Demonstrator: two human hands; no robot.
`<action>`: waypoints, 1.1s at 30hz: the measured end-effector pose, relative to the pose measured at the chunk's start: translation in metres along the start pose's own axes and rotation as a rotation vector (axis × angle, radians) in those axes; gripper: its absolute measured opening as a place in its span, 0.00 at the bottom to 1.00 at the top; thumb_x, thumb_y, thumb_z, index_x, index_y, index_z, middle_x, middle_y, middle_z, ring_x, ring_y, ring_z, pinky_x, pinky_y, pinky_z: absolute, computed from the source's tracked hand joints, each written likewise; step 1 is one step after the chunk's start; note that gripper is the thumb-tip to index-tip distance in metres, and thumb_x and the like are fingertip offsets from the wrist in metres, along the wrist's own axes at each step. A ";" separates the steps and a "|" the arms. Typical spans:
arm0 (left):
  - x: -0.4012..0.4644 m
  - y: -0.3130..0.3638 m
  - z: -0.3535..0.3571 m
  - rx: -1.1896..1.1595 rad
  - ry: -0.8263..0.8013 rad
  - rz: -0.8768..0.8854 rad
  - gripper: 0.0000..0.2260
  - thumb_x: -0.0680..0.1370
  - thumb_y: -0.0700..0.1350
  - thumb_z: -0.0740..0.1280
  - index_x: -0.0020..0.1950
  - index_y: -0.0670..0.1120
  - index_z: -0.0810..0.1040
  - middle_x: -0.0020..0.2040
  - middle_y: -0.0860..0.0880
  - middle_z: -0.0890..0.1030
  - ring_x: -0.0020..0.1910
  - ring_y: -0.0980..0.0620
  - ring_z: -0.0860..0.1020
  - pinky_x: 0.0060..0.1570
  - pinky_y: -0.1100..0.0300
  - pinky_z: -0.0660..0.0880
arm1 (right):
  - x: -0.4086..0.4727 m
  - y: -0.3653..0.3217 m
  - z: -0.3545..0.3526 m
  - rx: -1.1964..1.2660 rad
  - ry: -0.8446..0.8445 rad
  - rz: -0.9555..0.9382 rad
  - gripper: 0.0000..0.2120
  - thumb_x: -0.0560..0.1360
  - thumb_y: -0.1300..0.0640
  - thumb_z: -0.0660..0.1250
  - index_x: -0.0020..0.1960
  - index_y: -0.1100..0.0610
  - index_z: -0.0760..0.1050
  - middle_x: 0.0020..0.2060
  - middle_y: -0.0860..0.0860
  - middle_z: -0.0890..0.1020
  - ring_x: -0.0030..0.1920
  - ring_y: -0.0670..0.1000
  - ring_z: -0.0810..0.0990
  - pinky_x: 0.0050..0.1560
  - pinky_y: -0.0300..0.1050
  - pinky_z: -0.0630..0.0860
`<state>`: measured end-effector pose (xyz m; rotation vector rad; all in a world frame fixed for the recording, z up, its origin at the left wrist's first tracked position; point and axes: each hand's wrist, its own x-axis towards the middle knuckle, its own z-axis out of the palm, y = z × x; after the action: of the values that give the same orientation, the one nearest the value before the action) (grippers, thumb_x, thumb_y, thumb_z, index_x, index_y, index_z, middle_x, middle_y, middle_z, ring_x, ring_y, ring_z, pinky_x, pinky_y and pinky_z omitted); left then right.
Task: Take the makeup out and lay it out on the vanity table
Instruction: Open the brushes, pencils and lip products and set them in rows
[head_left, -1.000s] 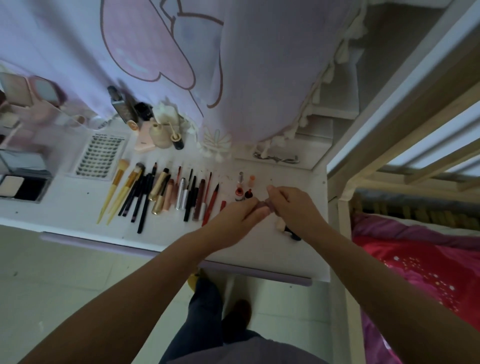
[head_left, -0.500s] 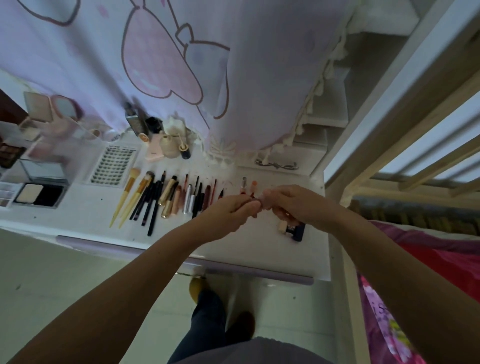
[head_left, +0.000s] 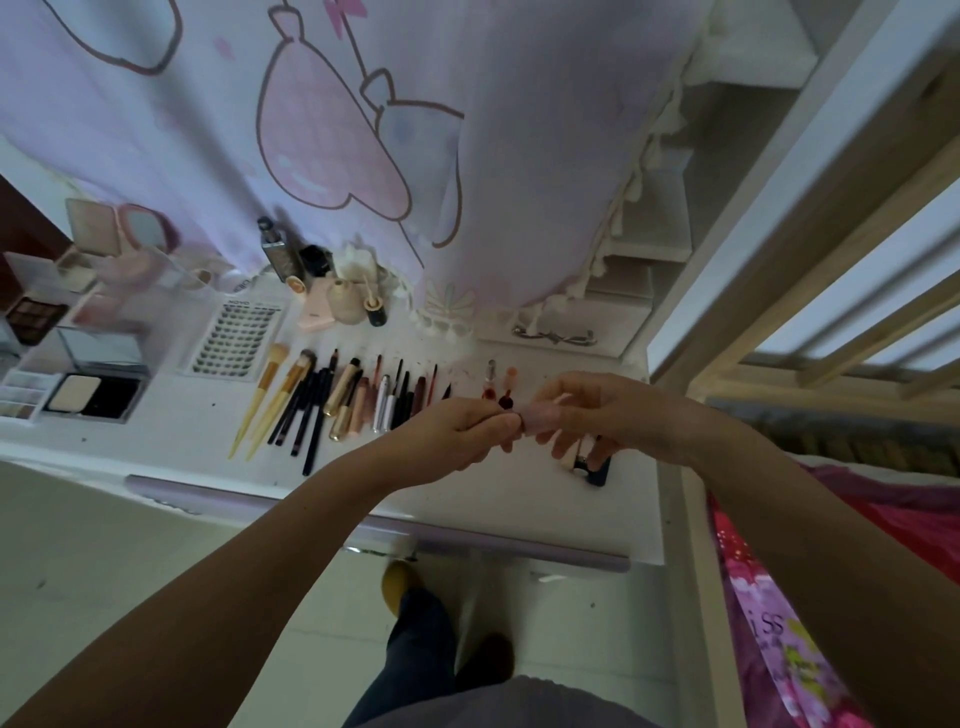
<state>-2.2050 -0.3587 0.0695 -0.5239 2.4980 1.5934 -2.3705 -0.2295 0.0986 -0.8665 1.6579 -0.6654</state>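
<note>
Both hands meet above the right part of the white vanity table (head_left: 509, 499). My left hand (head_left: 462, 431) pinches one end of a small pinkish tube (head_left: 537, 418), and my right hand (head_left: 587, 415) grips its other end. A row of brushes, pencils and slim tubes (head_left: 337, 400) lies side by side on the table to the left of the hands. Two small lip tubes (head_left: 498, 382) lie just beyond my fingers. A dark flat item with a pale cap (head_left: 589, 467) lies under my right hand, partly hidden.
A lash tray (head_left: 236, 338), bottles and a round vase (head_left: 345, 301) stand at the back. Clear organiser boxes with compacts and palettes (head_left: 78, 364) fill the left end. A lilac curtain (head_left: 363, 130) hangs behind. A wooden bed frame (head_left: 779, 291) and pink bedding (head_left: 831, 571) lie right.
Both hands have lifted slightly off the table with the small tube still between them. The view has tilted, so the table sits lower and further left in frame.
</note>
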 end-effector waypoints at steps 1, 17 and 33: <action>0.001 0.001 0.001 0.041 -0.004 0.008 0.12 0.81 0.50 0.57 0.42 0.51 0.75 0.30 0.55 0.70 0.25 0.62 0.67 0.31 0.67 0.66 | 0.000 -0.001 0.001 -0.011 -0.001 0.030 0.14 0.78 0.44 0.58 0.50 0.53 0.76 0.40 0.48 0.83 0.38 0.46 0.80 0.35 0.38 0.74; 0.003 -0.003 -0.005 -0.296 -0.255 -0.107 0.16 0.81 0.53 0.55 0.43 0.46 0.76 0.28 0.52 0.65 0.25 0.56 0.61 0.26 0.65 0.60 | 0.001 0.006 0.001 -0.043 -0.053 0.016 0.13 0.78 0.48 0.60 0.45 0.56 0.77 0.34 0.47 0.80 0.29 0.41 0.74 0.32 0.35 0.71; -0.015 -0.072 -0.025 -0.853 -0.409 -0.439 0.18 0.80 0.54 0.55 0.49 0.41 0.75 0.26 0.51 0.65 0.23 0.56 0.62 0.22 0.67 0.60 | 0.000 0.050 -0.005 0.120 0.072 -0.009 0.16 0.71 0.51 0.69 0.55 0.56 0.72 0.51 0.52 0.82 0.47 0.50 0.80 0.47 0.45 0.80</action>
<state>-2.1632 -0.4055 0.0229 -0.6718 1.2293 2.2100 -2.3855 -0.2007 0.0608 -0.7726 1.6608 -0.8019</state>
